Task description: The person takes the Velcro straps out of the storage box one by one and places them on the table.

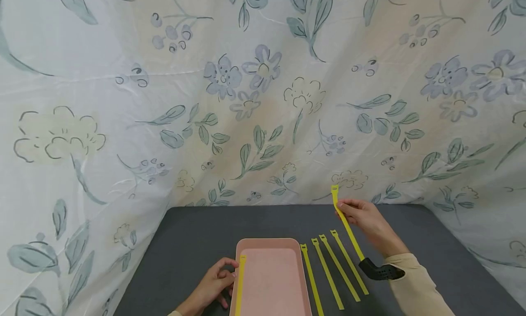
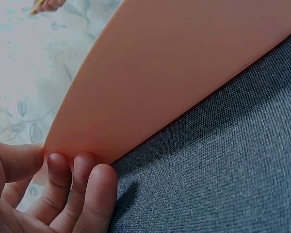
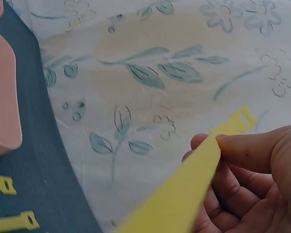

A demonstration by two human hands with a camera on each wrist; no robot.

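My right hand (image 1: 367, 222) pinches a yellow hook-and-loop cable tie (image 1: 350, 234) near its slotted head, between thumb and fingers. The tie is raised at the back right, head up, its tail slanting down toward the wrist. In the right wrist view the slotted head (image 3: 243, 119) sticks out past the thumb. My left hand (image 1: 215, 279) holds the left side of a pink tray (image 1: 273, 243). The left wrist view shows the thumb (image 2: 19, 162) at the rim and curled fingertips against the outer wall. Another yellow tie (image 1: 241, 284) lies lengthwise inside the tray, along its left side.
Several yellow ties (image 1: 327, 272) lie side by side on the dark grey cloth-covered table (image 1: 197, 234), right of the tray, their heads toward the back. A floral curtain (image 1: 255, 101) hangs behind the table. A black band (image 1: 380, 270) sits at the right wrist.
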